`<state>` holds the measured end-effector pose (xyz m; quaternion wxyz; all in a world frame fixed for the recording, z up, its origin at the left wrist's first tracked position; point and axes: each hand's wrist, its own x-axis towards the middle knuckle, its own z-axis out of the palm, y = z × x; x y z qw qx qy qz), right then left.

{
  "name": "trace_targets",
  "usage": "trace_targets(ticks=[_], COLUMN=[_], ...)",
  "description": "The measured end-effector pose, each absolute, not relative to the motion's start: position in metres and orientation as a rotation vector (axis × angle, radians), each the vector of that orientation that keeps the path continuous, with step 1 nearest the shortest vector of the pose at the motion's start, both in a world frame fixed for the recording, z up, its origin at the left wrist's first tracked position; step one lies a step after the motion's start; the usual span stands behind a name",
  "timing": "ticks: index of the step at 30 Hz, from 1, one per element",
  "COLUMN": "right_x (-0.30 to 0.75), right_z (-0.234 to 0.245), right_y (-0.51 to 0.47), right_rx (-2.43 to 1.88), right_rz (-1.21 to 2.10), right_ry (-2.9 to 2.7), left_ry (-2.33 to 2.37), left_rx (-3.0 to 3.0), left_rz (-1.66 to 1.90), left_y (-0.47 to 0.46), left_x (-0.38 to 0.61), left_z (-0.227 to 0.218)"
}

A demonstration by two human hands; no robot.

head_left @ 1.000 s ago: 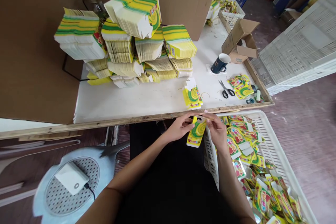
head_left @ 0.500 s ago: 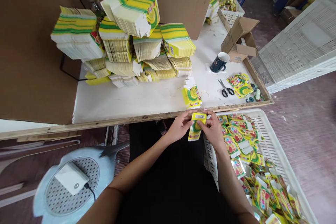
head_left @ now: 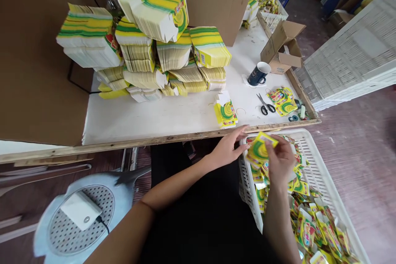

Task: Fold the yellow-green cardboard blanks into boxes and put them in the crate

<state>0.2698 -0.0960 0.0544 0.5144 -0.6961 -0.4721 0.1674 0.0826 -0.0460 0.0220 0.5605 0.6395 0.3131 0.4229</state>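
Between the fingers and thumb of my right hand point(head_left: 281, 161) is a small yellow-green printed carton point(head_left: 260, 147), slightly blurred. It hangs over the near-left corner of a white plastic basket point(head_left: 332, 185) holding many similar cartons point(head_left: 306, 229). My left hand point(head_left: 227, 148) is apart from the carton, fingers spread and holding nothing, beside the basket's corner and the table's wooden edge. On the table just beyond it lies a small pile of flat yellow cartons point(head_left: 225, 112) with white flaps.
Tall stacks of flat cartons point(head_left: 173, 55) stand on the white table point(head_left: 148, 117). Scissors point(head_left: 265, 105), a dark mug point(head_left: 258, 74), loose cartons point(head_left: 283, 101) and an opened cardboard box point(head_left: 283, 51) are at the right. A blue stool point(head_left: 78, 222) bears a white device point(head_left: 81, 211).
Both hands held the carton over my lap before. The left hand has let go and opened, while the right hand has carried the carton rightward over the basket.
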Motion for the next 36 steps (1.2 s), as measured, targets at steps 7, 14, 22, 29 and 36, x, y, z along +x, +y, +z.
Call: trace_targets(ticks=[7, 14, 22, 29, 36], right_x=[0.292, 0.242, 0.223, 0.216, 0.195], right_z=[0.068, 0.021, -0.031, -0.007, 0.018], right_y=[-0.105, -0.079, -0.059, -0.078, -0.087], right_rx=[-1.827, -1.654, -1.666, -1.467, -1.313], right_rz=[0.100, 0.743, 0.905, 1.082, 1.346], right_ry=[-1.193, -1.142, -0.948, -0.771, -0.700], left_ry=[1.193, 1.120, 0.932, 0.969, 0.498], left_rx=[1.992, 2.052, 2.083, 1.341, 0.733], left_rz=[0.915, 0.952, 0.972, 1.368, 0.956], left_y=[0.003, -0.013, -0.046, -0.052, -0.042], left_x=[0.067, 0.057, 0.052, 0.050, 0.042], left_z=[-0.021, -0.029, -0.041, -0.011, 0.011])
